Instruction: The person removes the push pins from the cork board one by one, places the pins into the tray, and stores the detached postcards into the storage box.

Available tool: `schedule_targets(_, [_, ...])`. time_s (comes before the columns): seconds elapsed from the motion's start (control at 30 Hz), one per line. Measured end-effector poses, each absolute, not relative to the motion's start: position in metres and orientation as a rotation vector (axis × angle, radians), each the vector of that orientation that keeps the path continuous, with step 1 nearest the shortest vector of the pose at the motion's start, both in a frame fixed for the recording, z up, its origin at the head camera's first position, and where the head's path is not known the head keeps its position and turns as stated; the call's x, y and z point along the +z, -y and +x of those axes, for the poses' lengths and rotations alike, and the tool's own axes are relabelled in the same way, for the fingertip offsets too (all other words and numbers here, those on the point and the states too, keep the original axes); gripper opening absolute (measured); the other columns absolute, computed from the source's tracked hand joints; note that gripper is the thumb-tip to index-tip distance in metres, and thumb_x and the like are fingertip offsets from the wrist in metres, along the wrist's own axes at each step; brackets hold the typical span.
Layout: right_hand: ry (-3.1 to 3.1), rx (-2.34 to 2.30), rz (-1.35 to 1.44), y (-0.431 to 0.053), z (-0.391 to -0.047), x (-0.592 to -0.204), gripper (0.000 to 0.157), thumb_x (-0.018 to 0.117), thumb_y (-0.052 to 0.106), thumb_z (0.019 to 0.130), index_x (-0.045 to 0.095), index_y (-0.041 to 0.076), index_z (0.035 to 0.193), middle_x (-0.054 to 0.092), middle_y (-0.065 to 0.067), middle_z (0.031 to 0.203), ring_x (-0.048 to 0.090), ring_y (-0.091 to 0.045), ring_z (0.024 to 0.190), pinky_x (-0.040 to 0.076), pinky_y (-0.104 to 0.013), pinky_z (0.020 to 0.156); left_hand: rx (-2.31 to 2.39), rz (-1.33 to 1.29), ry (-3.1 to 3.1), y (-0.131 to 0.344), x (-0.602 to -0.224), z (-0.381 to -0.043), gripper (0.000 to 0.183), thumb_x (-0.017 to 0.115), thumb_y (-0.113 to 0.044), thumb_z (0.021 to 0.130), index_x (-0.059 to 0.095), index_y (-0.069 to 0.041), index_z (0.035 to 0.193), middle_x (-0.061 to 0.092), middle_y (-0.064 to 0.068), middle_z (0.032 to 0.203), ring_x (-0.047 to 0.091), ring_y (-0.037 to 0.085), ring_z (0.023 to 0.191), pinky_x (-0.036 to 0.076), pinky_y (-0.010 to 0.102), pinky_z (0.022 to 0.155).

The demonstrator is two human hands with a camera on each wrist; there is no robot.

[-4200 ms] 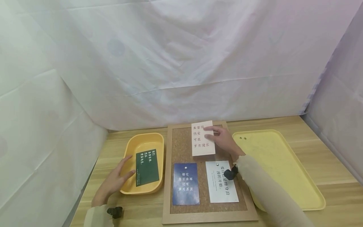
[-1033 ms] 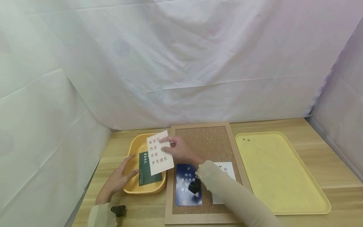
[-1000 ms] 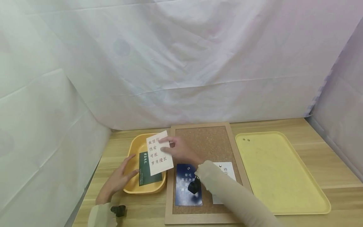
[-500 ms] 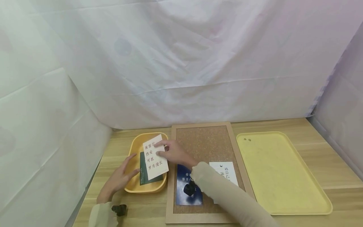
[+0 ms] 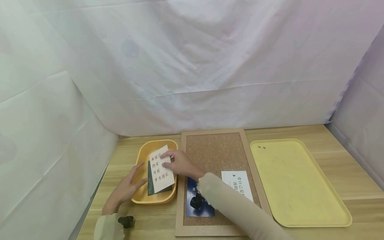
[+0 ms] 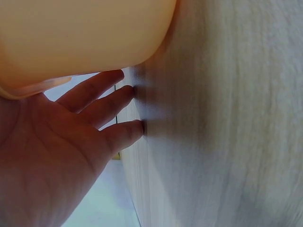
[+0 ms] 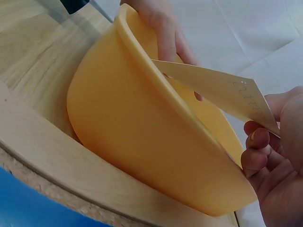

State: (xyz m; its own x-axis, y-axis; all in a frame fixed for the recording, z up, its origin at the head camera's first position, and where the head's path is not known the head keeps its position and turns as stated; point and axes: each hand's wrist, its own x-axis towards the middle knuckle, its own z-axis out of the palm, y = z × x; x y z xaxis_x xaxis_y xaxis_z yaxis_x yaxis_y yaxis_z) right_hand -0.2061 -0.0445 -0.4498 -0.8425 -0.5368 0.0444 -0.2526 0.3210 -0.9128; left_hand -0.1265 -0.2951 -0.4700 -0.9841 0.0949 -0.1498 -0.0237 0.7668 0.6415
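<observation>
My right hand point(image 5: 179, 164) pinches a pale card point(image 5: 163, 182) with red Chinese characters between thumb and fingers. The card is over the orange plastic basin point(image 5: 175, 146), tilted, with its lower corner at the rim in the right wrist view. Beneath it, a dark green card point(image 5: 150, 187) lies in the basin, mostly covered. My left hand point(image 5: 124, 188) holds the basin's left rim, thumb and a finger reaching over the edge. In the left wrist view, its other fingers point(image 6: 106, 106) are outside the basin, tips at the wooden table.
Right of the basin lies a wood-framed corkboard point(image 5: 217, 150). Pinned to it are a blue card point(image 5: 192, 206), partly behind my right arm, and a white card point(image 5: 232, 180). A yellow tray point(image 5: 300, 186) at the right bears two small pins point(image 5: 262, 147). White cloth point(image 5: 192, 66) hangs behind.
My right hand has carried the pale card leftward from above the corkboard to the basin, then lowered it over the green card. The left hand has stayed at the basin's rim.
</observation>
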Motion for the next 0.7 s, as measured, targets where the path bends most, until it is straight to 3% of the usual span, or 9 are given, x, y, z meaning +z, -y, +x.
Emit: schedule_targets(0.7, [-2.404, -1.464, -0.668, 0.058, -0.202, -0.459, 0.027, 0.068, 0.017, 0.094, 0.071, 0.013, 0.12, 0.067, -0.002, 0.127, 0.06, -0.005, 0.092, 0.051, -0.02, 0.077, 1.019, 0.067, -2.792, 0.296, -0.471, -0.126, 0.071, 0.058, -0.045, 0.098, 0.024, -0.025, 0.157, 0.025, 0.024, 0.16, 0.031, 0.056, 0.138, 0.031, 0.075, 0.103])
